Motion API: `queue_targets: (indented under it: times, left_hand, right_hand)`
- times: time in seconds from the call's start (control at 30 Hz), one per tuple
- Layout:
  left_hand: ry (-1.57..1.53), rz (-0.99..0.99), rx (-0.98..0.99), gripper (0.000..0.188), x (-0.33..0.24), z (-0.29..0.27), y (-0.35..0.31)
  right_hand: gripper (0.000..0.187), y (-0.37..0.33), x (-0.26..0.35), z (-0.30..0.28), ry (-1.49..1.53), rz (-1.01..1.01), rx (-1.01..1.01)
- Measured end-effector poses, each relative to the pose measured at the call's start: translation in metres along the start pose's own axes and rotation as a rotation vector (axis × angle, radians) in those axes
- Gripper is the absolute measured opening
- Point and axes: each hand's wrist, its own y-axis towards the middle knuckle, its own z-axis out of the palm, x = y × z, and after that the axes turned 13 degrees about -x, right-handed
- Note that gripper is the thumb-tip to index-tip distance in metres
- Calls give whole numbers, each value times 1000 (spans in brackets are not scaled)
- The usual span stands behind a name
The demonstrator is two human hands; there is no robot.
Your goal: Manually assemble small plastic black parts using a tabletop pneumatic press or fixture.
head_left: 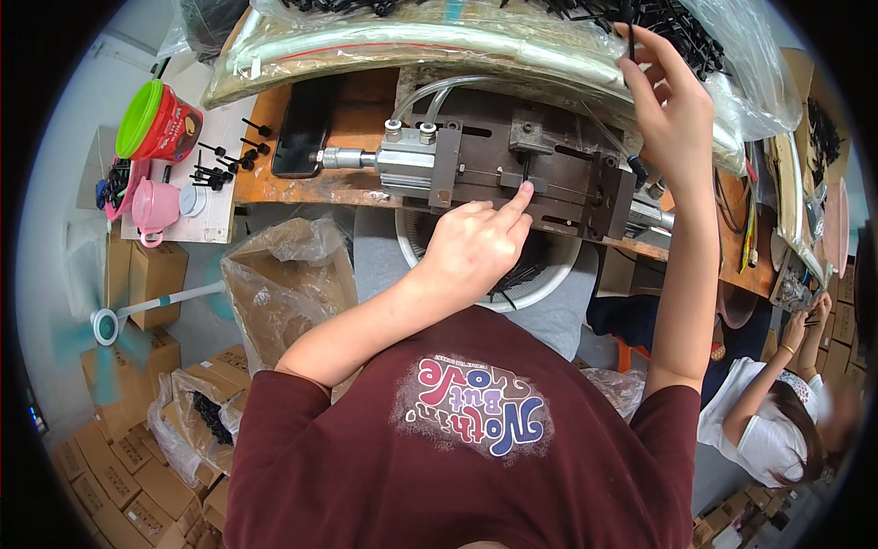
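"What are the fingers doing?"

"The left hand (476, 247) has its index outstretched, the tip seemingly touching a short black rod (526, 168) seated in the metal fixture (480, 137) at the workbench's (254, 189) near edge. Its other fingers curl under; I can't tell whether they hide anything. The right hand (675, 110) pinches a slender black rod (631, 46) between thumb and index."

"What's the risk on the left?"

"If the pneumatic cylinder (407, 169) stroked now, that fingertip could get nipped. An off-centre push might also tilt the seated rod."

"And on the right?"

"Too light a pinch, and the rod could drop into the loose pile of black rods (681, 41) by the far right corner."

"Farther out?"

"A piece knocked off the near edge would probably land in the white basket (541, 293) below. A snagged air hose (457, 82) could tug the cylinder's fittings."
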Motion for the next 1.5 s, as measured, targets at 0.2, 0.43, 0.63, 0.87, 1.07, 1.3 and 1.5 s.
queue_targets:
  times: [0.2,0.43,0.63,0.87,1.07,1.3,1.5]
  left_hand:
    - [-74,-68,11,23,-1,-9,4]
    - [-495,-169,-362,36,-14,-29,17]
    - [-520,-116,-292,27,-14,-31,8]
    - [-555,-142,-242,31,-15,-43,2]
    - [-547,-101,-211,31,-15,-53,5]
    - [-541,-82,-196,30,-19,-56,2]
    - [-636,-77,-173,32,-20,-57,-3]
  right_hand:
    - [18,-51,36,-22,693,729,208]
    - [12,-112,55,-18,982,1077,241]
    - [12,-123,65,-18,1022,1108,230]
    - [13,-125,73,-21,1041,1068,244]
    - [24,-109,70,-23,1068,1063,167]
    - [22,-108,59,-15,952,968,222]
    - [26,-110,53,-12,957,973,31]
